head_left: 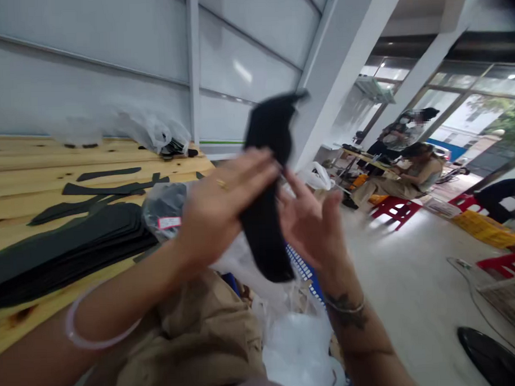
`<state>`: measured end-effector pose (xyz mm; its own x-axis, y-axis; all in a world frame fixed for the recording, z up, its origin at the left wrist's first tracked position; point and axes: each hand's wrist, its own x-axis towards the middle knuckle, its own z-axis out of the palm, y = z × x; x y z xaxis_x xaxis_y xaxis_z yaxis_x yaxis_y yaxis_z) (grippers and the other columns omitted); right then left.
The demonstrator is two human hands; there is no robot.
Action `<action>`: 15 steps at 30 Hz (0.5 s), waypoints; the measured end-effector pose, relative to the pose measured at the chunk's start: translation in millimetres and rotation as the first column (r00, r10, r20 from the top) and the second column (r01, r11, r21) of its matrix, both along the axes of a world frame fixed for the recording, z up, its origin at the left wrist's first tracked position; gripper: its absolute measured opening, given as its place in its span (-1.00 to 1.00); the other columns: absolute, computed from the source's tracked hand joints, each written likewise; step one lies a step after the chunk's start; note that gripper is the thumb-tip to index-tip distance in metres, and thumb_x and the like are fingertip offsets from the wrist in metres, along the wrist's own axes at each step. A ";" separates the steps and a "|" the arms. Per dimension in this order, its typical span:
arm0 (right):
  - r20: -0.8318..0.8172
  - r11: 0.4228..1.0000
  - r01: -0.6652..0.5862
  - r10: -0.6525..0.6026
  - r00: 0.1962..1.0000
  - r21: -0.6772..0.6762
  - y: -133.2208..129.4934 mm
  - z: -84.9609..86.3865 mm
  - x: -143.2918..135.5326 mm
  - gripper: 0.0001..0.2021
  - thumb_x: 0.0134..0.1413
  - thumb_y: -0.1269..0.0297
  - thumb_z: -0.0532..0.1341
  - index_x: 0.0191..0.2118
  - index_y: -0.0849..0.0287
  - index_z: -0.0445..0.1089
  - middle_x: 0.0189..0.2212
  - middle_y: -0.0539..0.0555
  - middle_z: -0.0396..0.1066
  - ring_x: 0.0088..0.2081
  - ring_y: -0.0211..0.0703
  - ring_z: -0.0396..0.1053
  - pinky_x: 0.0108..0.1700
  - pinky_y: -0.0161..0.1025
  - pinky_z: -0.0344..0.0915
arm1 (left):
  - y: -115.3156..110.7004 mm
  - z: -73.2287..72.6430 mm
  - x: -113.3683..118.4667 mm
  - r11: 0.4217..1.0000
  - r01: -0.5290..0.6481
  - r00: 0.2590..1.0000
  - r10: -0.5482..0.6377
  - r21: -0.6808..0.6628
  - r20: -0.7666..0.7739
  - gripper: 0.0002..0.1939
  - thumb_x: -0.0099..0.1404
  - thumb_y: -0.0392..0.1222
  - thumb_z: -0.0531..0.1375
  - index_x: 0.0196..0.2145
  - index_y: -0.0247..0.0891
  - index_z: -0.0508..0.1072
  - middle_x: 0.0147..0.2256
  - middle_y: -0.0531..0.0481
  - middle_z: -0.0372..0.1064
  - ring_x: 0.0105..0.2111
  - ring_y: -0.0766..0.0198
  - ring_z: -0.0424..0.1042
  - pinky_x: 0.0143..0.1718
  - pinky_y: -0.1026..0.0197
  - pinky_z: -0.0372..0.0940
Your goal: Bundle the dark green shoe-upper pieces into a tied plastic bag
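A black, curved, flat piece [265, 238] is in front of me above my lap, blurred by motion and roughly upright. My left hand [219, 203] holds it at the middle, with straight fingers across its face and the thumb hidden. On the other side my right hand [311, 225] has its palm turned up and its thumb apart; its fingertips touch the edge of the piece or lie just behind it. A stack of similar dark pieces [85, 238] lies on the wooden table to the left, with several loose strips [109, 174] beyond it.
On the table are a clear bag with a red-edged label [169, 222] and plastic bags [154, 129] by the wall. A blue basket [300, 264] and white plastic [294, 344] are below my hands. To the right, people sit near red stools [395, 210]; a cable [472, 281] crosses the floor.
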<state>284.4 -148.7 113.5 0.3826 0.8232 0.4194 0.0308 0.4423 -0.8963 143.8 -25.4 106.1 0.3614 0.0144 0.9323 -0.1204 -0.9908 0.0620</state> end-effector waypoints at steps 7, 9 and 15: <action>-0.446 0.980 0.187 -0.200 0.873 -0.073 -46.4 -44.6 28.9 -0.53 0.20 0.04 0.24 0.19 0.02 0.38 0.09 0.04 0.51 -0.11 -0.21 0.56 -0.09 -0.27 0.56 | -27.6 -18.1 26.7 0.974 0.184 0.905 -0.117 0.129 -0.409 -0.70 0.40 -0.41 -0.09 -0.04 -0.29 0.34 0.25 -0.26 0.26 0.35 0.12 0.18 0.27 0.04 0.31; -0.269 0.975 0.107 -0.158 0.950 -0.196 -42.2 -61.5 53.7 -0.48 0.14 -0.01 0.25 0.15 0.16 0.44 0.00 0.13 0.55 -0.22 -0.15 0.56 -0.17 -0.25 0.55 | -17.5 -17.2 26.4 0.984 0.157 0.732 -0.056 0.088 -0.679 -0.71 0.39 -0.41 -0.09 -0.10 -0.23 0.35 0.08 -0.13 0.43 0.10 0.23 0.44 0.03 0.21 0.40; 0.572 0.768 0.314 0.082 0.816 -0.558 -19.8 -102.2 88.9 -0.54 0.24 -0.03 0.12 -0.05 0.27 0.52 -0.11 0.20 0.57 -0.07 -0.03 0.49 0.15 -0.08 0.38 | 10.8 -9.2 30.8 0.931 0.003 0.426 0.330 0.366 -0.842 -0.75 0.28 -0.43 0.07 -0.26 -0.29 0.54 -0.39 -0.11 0.55 -0.32 0.08 0.51 -0.18 0.09 0.31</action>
